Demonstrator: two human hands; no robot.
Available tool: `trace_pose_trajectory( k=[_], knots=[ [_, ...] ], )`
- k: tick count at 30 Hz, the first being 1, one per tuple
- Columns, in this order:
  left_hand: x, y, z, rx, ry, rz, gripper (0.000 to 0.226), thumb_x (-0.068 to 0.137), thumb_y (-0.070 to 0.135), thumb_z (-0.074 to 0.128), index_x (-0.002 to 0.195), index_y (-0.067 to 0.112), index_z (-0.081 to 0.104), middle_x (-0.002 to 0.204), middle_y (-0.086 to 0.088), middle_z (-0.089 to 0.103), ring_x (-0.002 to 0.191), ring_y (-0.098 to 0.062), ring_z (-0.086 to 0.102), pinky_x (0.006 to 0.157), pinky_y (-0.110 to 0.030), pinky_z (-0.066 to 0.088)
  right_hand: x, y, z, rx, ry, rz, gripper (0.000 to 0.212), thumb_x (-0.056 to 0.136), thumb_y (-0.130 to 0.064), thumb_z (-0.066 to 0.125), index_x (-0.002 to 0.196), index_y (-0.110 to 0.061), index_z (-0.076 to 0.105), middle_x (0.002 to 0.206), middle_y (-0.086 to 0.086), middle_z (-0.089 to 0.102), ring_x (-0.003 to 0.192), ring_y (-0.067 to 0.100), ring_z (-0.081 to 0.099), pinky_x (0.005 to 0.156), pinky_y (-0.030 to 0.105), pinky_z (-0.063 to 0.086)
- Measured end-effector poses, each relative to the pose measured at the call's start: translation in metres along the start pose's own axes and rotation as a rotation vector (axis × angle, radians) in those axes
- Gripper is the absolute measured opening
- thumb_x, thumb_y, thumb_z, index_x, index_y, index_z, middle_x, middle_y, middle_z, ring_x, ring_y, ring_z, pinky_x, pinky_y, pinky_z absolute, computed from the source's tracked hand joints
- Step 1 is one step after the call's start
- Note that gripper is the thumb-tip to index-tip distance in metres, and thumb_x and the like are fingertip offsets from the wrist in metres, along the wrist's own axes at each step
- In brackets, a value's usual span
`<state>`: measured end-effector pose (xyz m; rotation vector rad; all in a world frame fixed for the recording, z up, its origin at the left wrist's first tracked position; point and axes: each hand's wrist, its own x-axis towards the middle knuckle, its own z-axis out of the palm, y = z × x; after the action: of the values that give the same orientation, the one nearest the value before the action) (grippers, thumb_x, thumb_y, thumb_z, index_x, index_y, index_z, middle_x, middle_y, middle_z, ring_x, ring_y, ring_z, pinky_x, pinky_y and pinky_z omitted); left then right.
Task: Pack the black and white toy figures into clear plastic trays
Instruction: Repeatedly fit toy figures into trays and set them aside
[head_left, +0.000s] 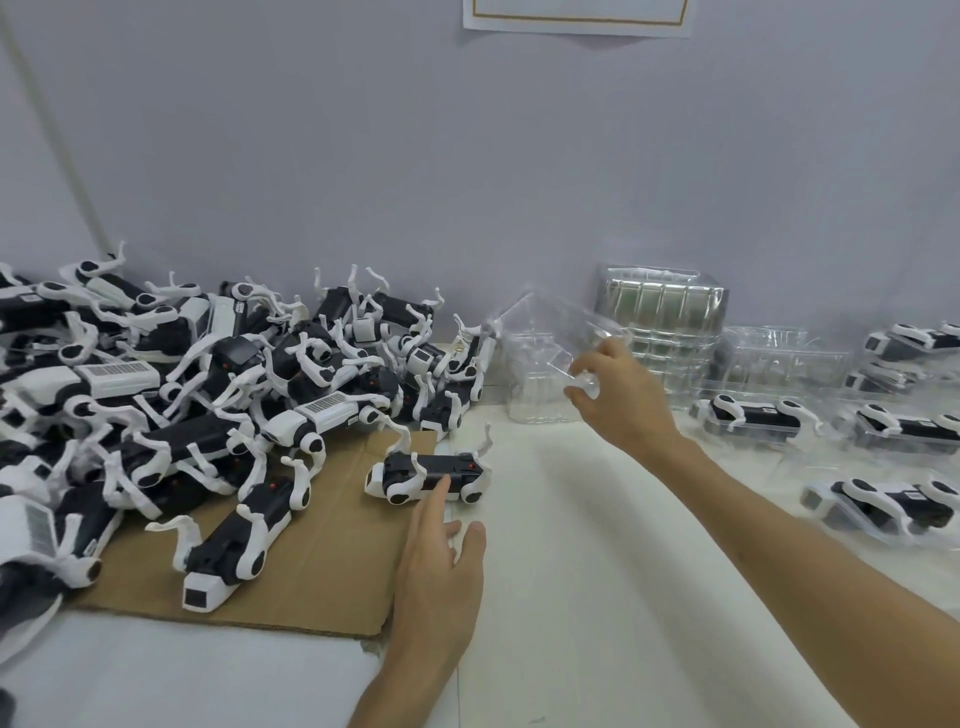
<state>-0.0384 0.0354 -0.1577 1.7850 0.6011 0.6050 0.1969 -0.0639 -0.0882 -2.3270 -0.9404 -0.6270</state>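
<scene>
On the white worktop, at the brown cardboard sheet's edge, a black and white toy figure lies touched by the left hand, fingers straight and holding nothing. The right hand has its fingers pinching a clear plastic tray raised off the worktop.

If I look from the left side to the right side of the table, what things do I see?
Big pile of black and white toy figures → single toy figure lying alone → clear plastic tray held up → stack of clear plastic trays → toy figures already packed in trays.
</scene>
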Motion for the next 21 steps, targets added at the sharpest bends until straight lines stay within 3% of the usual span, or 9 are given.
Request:
trace_pose_trajectory(
  k=[5,10,12,14,18,21],
  knots=[
    [0.001,-0.002,0.001,-0.002,-0.005,0.024,0.053,0.100,0.019,0.049,0.149,0.032,0.033,0.138,0.018,0.040,0.116,-0.002,0.051,0.090,-0.018,0.036,-0.032,-0.008,-0.031,0.161,0.202,-0.046,0.014,0.085,-0.023,0.076,0.096,-0.016,0.070,0.103,-0.011,0.054,0.063,0.010,0.053,0.058,0.024,0.041],
    [0.004,-0.006,-0.001,-0.048,-0.038,-0.003,0.038,0.101,0.022,0.049,0.135,0.038,0.047,0.121,0.017,0.058,0.103,0.007,0.056,0.078,-0.013,0.039,-0.103,-0.013,-0.076,0.280,0.302,-0.198,0.012,0.078,-0.021,0.072,0.090,-0.019,0.070,0.097,-0.013,0.062,0.062,0.006,0.051,0.061,0.013,0.040],
    [0.006,-0.005,-0.003,-0.123,-0.044,-0.031,0.025,0.101,0.030,0.049,0.124,0.035,0.056,0.112,0.017,0.066,0.100,0.004,0.060,0.086,-0.022,0.044,-0.131,-0.012,-0.081,0.297,0.282,-0.233,0.013,0.075,-0.016,0.068,0.088,-0.015,0.070,0.098,-0.011,0.066,0.075,0.000,0.055,0.061,0.013,0.041],
    [0.005,-0.002,-0.005,-0.209,-0.048,-0.049,0.029,0.096,0.043,0.049,0.120,0.032,0.062,0.107,0.015,0.071,0.102,-0.008,0.065,0.096,-0.033,0.046,-0.149,-0.009,-0.080,0.352,0.238,-0.205,0.017,0.067,-0.005,0.063,0.081,-0.013,0.068,0.097,-0.009,0.068,0.084,0.002,0.059,0.060,0.016,0.041],
    [0.002,0.002,-0.009,-0.250,-0.059,-0.030,0.025,0.105,0.035,0.039,0.116,0.037,0.062,0.106,0.016,0.072,0.094,-0.003,0.068,0.086,-0.028,0.046,-0.154,-0.002,-0.083,0.615,0.123,-0.083,0.016,0.060,-0.014,0.047,0.060,-0.015,0.062,0.077,-0.008,0.073,0.067,0.011,0.055,0.055,0.025,0.034],
    [0.000,0.003,-0.010,-0.232,-0.024,-0.002,0.019,0.103,0.031,0.046,0.112,0.038,0.061,0.101,0.022,0.071,0.090,0.001,0.067,0.082,-0.026,0.046,-0.154,-0.002,-0.087,0.671,-0.033,-0.042,0.025,0.059,-0.013,0.049,0.051,-0.032,0.062,0.060,-0.004,0.068,0.056,0.013,0.047,0.055,0.025,0.035]
  ],
)
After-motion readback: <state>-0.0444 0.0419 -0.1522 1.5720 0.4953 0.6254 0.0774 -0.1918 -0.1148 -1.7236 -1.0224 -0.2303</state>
